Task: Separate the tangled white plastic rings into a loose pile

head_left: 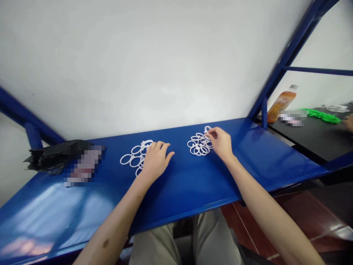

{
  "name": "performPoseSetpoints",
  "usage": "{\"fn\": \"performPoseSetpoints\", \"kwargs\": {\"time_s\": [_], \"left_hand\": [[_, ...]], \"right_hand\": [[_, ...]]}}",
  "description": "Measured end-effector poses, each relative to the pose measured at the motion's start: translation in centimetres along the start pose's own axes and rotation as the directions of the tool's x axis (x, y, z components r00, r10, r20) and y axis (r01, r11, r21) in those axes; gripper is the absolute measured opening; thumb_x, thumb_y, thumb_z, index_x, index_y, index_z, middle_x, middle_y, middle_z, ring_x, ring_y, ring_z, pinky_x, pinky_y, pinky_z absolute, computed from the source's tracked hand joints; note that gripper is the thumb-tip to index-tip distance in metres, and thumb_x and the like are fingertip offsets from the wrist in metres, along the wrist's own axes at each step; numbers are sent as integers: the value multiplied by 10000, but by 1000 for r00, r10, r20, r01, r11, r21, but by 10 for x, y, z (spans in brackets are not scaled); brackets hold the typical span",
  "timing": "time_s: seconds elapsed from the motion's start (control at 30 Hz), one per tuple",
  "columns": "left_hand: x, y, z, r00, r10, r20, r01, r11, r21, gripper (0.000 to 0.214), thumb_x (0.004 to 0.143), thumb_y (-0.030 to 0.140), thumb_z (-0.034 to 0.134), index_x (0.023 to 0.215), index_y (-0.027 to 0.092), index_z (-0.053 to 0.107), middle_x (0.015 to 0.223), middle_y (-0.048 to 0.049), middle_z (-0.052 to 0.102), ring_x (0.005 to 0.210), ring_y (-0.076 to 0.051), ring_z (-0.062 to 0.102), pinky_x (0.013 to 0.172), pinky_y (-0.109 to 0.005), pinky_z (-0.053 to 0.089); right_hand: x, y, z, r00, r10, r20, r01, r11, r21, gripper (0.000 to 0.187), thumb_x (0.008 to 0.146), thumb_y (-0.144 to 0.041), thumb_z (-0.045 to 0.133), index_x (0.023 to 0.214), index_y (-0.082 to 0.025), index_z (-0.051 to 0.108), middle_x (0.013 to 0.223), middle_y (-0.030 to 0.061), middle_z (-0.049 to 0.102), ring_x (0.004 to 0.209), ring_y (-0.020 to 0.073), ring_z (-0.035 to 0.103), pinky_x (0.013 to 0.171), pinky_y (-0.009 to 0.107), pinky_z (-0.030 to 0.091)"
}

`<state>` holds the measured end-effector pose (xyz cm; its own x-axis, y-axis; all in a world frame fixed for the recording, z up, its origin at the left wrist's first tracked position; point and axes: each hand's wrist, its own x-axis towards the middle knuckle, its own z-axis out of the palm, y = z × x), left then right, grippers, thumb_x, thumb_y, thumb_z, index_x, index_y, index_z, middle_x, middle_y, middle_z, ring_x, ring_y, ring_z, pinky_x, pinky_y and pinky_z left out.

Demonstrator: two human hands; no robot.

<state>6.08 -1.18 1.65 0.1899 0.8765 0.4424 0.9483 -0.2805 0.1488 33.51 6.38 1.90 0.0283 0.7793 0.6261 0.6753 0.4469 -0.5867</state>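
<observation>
Several white rings (126, 159) lie in a loose cluster on the blue table, left of centre. My left hand (157, 159) rests over the right side of this cluster, fingers stretched and thumb apart. It hides some of the rings. A second, tighter pile of white rings (199, 149) lies right of centre. At that pile's upper right edge, my right hand (222, 141) pinches one white ring (207, 129) between thumb and fingertips. The held ring is raised at the pile's edge.
On the left of the blue table (176, 195) lie a black plastic bag (55, 156) and a blurred-out packet (85, 165). A black table (311, 138) at right carries an orange drink bottle (282, 103), green pieces (322, 116) and white items (335, 108). Another person's hand (349, 122) shows there.
</observation>
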Motion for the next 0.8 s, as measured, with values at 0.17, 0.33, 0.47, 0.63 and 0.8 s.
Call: {"fn": "performPoseSetpoints", "kwargs": {"time_s": [0.17,0.33,0.47,0.63,0.8], "left_hand": [[-1,-20,6,981,-190,29,181,963,199,454,990,442,420,1268,154,635,1327,-192,610,1253,-399,491,1006,-546,407],[-2,-27,6,976,-183,117,156,964,214,397,992,357,392,1183,162,681,1242,-159,666,1210,-361,512,1005,-508,408],[0,-24,0,969,-186,163,148,963,224,377,977,289,396,1183,156,682,1196,-149,690,1180,-360,509,987,-498,395],[2,-21,-5,969,-180,169,148,971,187,333,959,270,431,1158,176,680,1150,-131,725,1147,-358,518,953,-506,373],[1,-19,-7,968,-206,143,189,974,122,285,928,219,452,1089,204,687,1089,-120,744,1117,-368,504,913,-536,339]], "right_hand": [[8,34,-14,982,189,-7,-186,963,-194,153,847,-342,679,798,-198,679,830,52,728,727,200,651,698,315,466],[5,33,-12,951,275,139,-229,933,-277,262,859,-447,665,751,-209,693,781,35,734,729,195,657,666,285,425],[6,26,-12,933,340,119,-280,892,-353,434,969,-517,498,711,-212,667,782,57,740,756,206,666,658,280,388],[6,20,-13,926,366,93,-307,873,-379,477,1011,-505,407,740,-212,669,826,81,749,796,223,669,678,287,389],[4,19,-11,973,226,49,-188,895,-405,461,1012,-494,418,757,-200,665,817,100,722,855,260,607,722,320,399]]}}
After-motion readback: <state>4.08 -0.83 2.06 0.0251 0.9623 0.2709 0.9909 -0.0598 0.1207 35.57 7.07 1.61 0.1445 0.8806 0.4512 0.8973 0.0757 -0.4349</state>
